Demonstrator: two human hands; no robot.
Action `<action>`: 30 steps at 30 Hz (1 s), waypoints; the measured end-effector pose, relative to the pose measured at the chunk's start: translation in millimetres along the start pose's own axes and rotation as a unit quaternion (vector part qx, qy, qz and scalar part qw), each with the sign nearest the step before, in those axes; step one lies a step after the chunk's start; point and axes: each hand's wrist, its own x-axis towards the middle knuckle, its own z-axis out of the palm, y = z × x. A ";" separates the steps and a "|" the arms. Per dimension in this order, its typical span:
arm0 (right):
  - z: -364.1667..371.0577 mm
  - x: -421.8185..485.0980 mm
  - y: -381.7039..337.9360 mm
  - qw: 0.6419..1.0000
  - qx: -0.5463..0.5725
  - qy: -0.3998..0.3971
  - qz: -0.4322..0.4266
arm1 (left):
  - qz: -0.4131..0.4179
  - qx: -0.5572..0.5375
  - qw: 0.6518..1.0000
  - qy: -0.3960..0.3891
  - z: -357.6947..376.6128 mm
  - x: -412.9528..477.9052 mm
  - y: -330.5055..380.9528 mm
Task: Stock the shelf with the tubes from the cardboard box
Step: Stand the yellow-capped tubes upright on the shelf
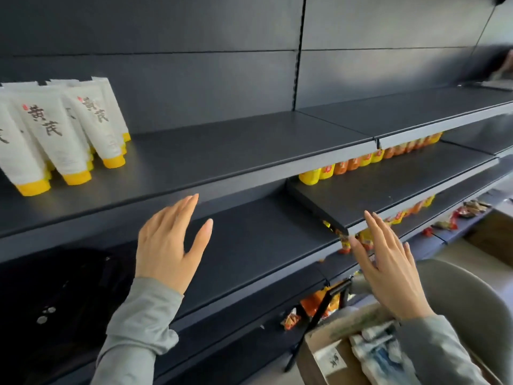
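Several white tubes with yellow caps (58, 134) stand cap-down at the left end of the dark upper shelf (236, 154). My left hand (169, 240) hovers flat and empty in front of that shelf's front edge, fingers straight. My right hand (388, 265) is also spread and empty, held above the cardboard box (316, 354) at the lower right. More tubes (380, 351) lie inside the box, partly hidden by my right sleeve.
Lower shelves to the right carry rows of yellow and orange packets (369, 159). A black bag (55, 301) sits on a low shelf at the left. A grey chair back (466, 295) stands behind the box. A blurred figure shows at the far upper right.
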 end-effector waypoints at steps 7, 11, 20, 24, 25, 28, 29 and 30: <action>-1.5 -20.8 61.9 0.997 -0.001 0.015 0.077 | -0.006 -0.022 0.996 -0.089 61.9 -11.3 32.7; 13.5 -33.0 89.4 0.991 -0.008 0.002 0.135 | 0.007 -0.029 0.989 -0.145 99.3 -14.1 34.4; 77.2 -68.3 131.5 0.958 0.012 -0.004 0.286 | 0.054 -0.085 0.964 -0.245 181.8 -8.0 13.8; 105.5 -83.3 140.4 0.940 0.017 -0.011 0.342 | 0.072 -0.115 0.949 -0.284 212.7 -5.2 5.1; 111.0 -86.2 142.0 0.936 0.018 -0.012 0.352 | 0.074 -0.122 0.945 -0.295 219.8 -5.2 4.0; 124.8 -93.6 147.8 0.926 0.021 -0.008 0.378 | 0.083 -0.140 0.929 -0.332 240.2 -8.8 5.2; 128.9 -95.6 150.3 0.922 0.025 -0.006 0.386 | 0.089 -0.144 0.924 -0.343 246.4 -11.1 6.3; 133.1 -97.6 153.3 0.918 0.030 -0.004 0.395 | 0.095 -0.147 0.919 -0.354 252.4 -13.8 7.5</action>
